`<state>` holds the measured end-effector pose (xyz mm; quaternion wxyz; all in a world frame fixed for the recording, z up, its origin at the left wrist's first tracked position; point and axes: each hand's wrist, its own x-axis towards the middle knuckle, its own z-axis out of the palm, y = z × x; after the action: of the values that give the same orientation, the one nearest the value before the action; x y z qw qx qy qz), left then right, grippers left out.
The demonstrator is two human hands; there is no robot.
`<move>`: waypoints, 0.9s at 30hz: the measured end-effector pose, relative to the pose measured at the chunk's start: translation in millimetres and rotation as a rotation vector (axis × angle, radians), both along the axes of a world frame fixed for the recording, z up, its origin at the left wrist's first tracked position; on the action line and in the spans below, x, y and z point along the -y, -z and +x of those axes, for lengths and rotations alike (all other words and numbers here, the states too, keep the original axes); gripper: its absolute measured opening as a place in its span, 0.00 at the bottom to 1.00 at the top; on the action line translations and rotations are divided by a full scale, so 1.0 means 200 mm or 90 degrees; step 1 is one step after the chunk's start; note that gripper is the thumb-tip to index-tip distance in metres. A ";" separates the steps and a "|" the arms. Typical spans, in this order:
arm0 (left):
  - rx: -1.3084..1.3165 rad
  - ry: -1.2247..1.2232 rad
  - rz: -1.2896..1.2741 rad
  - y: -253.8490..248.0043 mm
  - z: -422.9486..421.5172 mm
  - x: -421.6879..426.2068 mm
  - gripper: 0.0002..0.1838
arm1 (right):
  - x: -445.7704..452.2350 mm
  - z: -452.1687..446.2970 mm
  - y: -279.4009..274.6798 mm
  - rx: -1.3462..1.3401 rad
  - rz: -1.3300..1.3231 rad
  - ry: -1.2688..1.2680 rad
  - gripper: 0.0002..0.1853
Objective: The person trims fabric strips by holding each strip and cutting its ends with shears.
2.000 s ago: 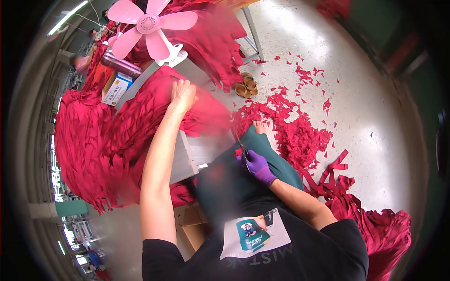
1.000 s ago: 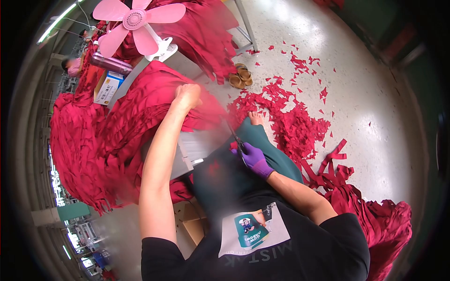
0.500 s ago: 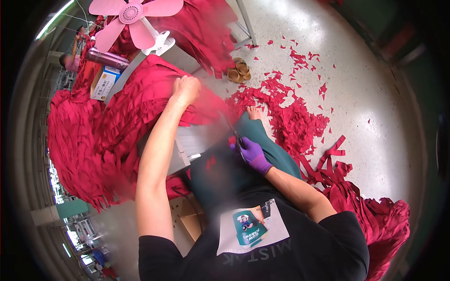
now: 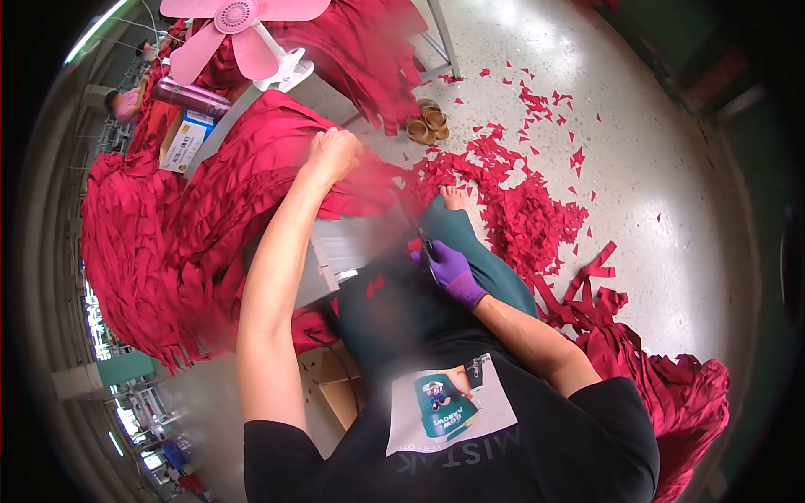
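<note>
My bare left hand is closed at the edge of a big heap of red fabric strips, its fingers pinched on a strip there. Below and to the right, my right hand, in a purple glove, grips dark scissors. Their blades point up toward the strip ends, and a blurred smear in the picture partly hides the tips. A few small red scraps lie on my dark green trouser leg.
A pink clip fan, a purple bottle and a small box are at the upper left. Red triangular offcuts cover the floor near my bare foot, with brown sandals beyond. More red fabric lies at right.
My left hand has shifted slightly up, still closed at the strips. The scissors and my gloved hand stay almost in place. Scraps on my lap show a little differently.
</note>
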<state>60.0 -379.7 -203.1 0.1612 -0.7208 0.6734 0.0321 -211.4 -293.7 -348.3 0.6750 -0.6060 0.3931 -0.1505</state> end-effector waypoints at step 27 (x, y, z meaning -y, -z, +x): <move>-0.088 -0.079 -0.008 -0.03 -0.01 -0.04 0.14 | 0.02 -0.02 -0.03 0.038 0.022 0.012 0.16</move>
<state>58.5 -372.7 -196.9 0.1080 -0.7579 0.6374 0.0874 -215.4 -296.8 -342.8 0.6955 -0.5855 0.3812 -0.1678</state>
